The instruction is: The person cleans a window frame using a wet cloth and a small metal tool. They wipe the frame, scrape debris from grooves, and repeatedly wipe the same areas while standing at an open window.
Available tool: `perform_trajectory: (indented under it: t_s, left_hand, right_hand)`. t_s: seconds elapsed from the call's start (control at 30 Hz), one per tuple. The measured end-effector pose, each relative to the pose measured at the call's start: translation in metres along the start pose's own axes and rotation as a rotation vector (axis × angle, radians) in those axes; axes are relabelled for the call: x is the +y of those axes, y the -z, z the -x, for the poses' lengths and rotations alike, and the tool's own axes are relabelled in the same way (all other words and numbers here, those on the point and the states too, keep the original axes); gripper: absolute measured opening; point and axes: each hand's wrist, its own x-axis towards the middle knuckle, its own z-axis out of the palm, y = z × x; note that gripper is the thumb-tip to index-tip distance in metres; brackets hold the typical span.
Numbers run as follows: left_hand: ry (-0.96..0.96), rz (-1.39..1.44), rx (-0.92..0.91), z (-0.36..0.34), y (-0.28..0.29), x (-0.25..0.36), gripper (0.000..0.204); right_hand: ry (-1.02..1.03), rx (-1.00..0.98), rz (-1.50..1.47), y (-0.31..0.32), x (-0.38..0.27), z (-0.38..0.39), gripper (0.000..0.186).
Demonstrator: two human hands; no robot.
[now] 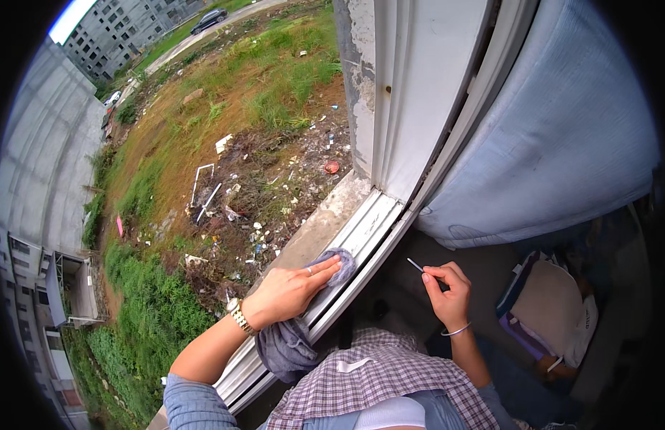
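Observation:
My left hand [293, 290] presses a grey cloth [339, 261] onto the white window track [368, 215], fingers together on it; more grey fabric [286, 351] hangs over the track beneath my wrist. My right hand [448, 290] pinches a thin stick [415, 264], pale at one end and dark near the fingers, to the right of the track and inside the window. The worn concrete outer ledge [329, 204] runs along the track's left.
A light-blue curtain [540, 129] hangs at the upper right above folded bags or fabrics [551, 312]. The white window frame [418, 93] rises at the top. Outside lie littered weedy ground [153, 179] and concrete buildings [38, 158], far below.

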Motion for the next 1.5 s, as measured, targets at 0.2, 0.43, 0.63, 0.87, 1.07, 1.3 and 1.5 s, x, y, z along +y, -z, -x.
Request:
perform_trajectory:
  t_s: [0.2, 0.43, 0.63, 0.87, 1.07, 1.3, 1.5]
  left_hand:
    - [0.019, -0.03, 0.19, -0.102, 0.02, 0.011, 0.046]
    - [0.027, 0.013, 0.249, -0.048, 0.007, 0.015, 0.043]
    - [0.139, 0.056, 0.27, -0.005, -0.002, 0.014, 0.046]
    - [0.161, 0.154, 0.376, -0.023, -0.01, 0.006, 0.04]
    - [0.353, 0.126, 0.556, -0.027, -0.005, 0.021, 0.027]
    - [0.164, -0.237, 0.63, -0.044, 0.006, 0.026, 0.034]
    - [0.153, 0.046, 0.595, -0.048, -0.003, 0.016, 0.029]
  right_hand:
    - [0.054, -0.061, -0.071, -0.015, -0.018, -0.021, 0.011]
    - [0.063, -0.062, -0.082, -0.018, -0.025, -0.025, 0.011]
    - [0.093, -0.117, -0.092, -0.02, -0.022, -0.031, 0.012]
    - [0.194, -0.119, -0.039, -0.015, -0.031, -0.04, 0.014]
    - [0.178, -0.139, -0.042, -0.006, -0.022, -0.031, 0.014]
    - [0.207, -0.196, -0.12, -0.016, -0.031, -0.034, 0.014]
    - [0.183, -0.245, -0.152, -0.024, -0.032, -0.023, 0.012]
